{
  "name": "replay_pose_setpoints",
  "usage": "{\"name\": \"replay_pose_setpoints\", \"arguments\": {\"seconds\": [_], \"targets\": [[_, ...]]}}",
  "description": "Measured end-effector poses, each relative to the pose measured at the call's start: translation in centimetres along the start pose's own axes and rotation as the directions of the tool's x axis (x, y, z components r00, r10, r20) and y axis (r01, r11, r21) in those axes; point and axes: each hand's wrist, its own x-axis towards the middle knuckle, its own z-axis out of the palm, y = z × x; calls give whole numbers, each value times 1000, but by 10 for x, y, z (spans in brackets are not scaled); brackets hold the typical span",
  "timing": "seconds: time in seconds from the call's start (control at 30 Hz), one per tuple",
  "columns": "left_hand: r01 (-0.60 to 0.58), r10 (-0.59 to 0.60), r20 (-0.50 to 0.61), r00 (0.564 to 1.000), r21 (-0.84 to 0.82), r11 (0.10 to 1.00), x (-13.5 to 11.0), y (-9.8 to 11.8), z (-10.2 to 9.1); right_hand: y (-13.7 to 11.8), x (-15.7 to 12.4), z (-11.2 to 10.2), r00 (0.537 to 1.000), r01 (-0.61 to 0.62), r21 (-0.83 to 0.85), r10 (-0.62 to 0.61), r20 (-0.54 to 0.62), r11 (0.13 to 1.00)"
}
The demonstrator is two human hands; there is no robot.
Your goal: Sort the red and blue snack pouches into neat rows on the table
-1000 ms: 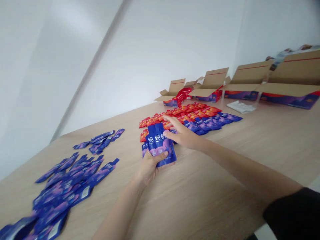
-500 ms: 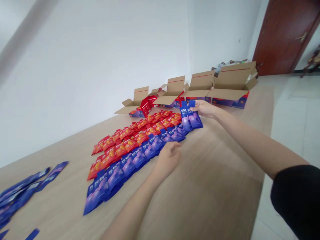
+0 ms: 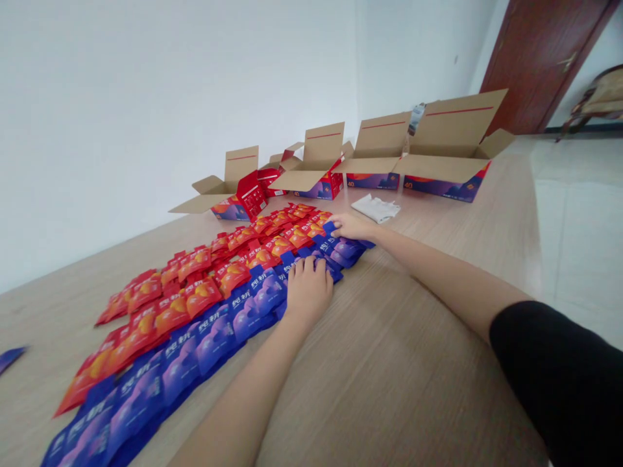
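Note:
A long row of blue-purple pouches [image 3: 214, 342] lies overlapping on the table. My left hand [image 3: 310, 288] rests palm down over pouches partway along it, its fingers stretched out and nothing gripped. At the row's far right end, my right hand [image 3: 351, 227] has its fingers closed at the top edge of a blue pouch [image 3: 346, 249], which lies on the others. The fingertips are partly hidden. Rows of red-orange pouches [image 3: 202, 296] lie alongside, towards the wall.
Several open cardboard boxes [image 3: 373, 180] with raised flaps stand along the back of the wooden table [image 3: 389, 363]. A crumpled white sheet [image 3: 376, 207] lies before them. The table's right edge borders a pale floor. Part of another blue pouch [image 3: 10, 358] shows at far left.
My right hand has lowered the pair of blue pouches onto the row's far end. My left hand has come down onto the row, fingers extended. The view has shifted right.

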Motion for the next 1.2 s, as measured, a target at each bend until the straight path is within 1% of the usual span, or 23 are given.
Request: {"name": "replay_pose_setpoints", "arguments": {"seconds": [0.07, 0.17, 0.23, 0.3, 0.37, 0.43, 0.5, 0.57, 0.67, 0.73, 0.8, 0.87, 0.97, 1.07, 1.2], "targets": [[-9, 10, -16, 1000, 53, 999, -2, 1, 1, 0, -6, 9, 997, 51, -58, -54, -54, 997], [-15, 17, -25, 1000, 83, 996, -2, 2, 2, -7, -20, 17, 980, 141, -144, -159, -123, 979], [-20, 22, -27, 999, 92, 996, -3, 3, 2, -15, -33, 17, 959, 231, -256, -264, -101, 939], [-19, 22, -31, 999, 97, 995, -3, 3, 3, -23, -46, 13, 939, 298, -401, -342, -40, 866], [-13, 17, -35, 999, 102, 995, -3, 3, 3, -29, -61, 9, 942, 285, -515, -336, -6, 809], [-15, 18, -33, 999, 105, 994, -4, 4, 3, -30, -76, 7, 963, 207, -583, -267, -18, 786], [-25, 28, -26, 999, 105, 994, -4, 4, 3, -27, -87, 7, 979, 147, -612, -203, -22, 777], [-34, 36, -20, 999, 98, 995, -3, 4, 3, -22, -93, 9, 976, 179, -615, -215, 15, 768], [-33, 35, -21, 999, 75, 997, -2, 4, 4, -13, -90, 11, 940, 311, -562, -337, 59, 766], [-29, 31, -19, 999, 61, 998, -2, 4, 4, -9, -85, 10, 923, 335, -536, -385, 19, 775], [-24, 25, -15, 1000, 53, 998, -2, 4, 5, -6, -82, 9, 924, 302, -550, -382, -34, 778], [-17, 18, -19, 1000, 51, 999, -2, 4, 6, -4, -82, 8, 935, 263, -588, -351, -38, 765], [-16, 17, -29, 999, 53, 998, -2, 5, 7, -5, -82, 8, 949, 253, -650, -313, 25, 717], [-15, 18, -40, 999, 58, 998, -1, 5, 7, -6, -80, 8, 944, 289, -682, -318, 87, 672], [-41, 43, -43, 998, 52, 998, -3, 7, 6, -2, -75, 10, 933, 345, -671, -321, 165, 657]]}}
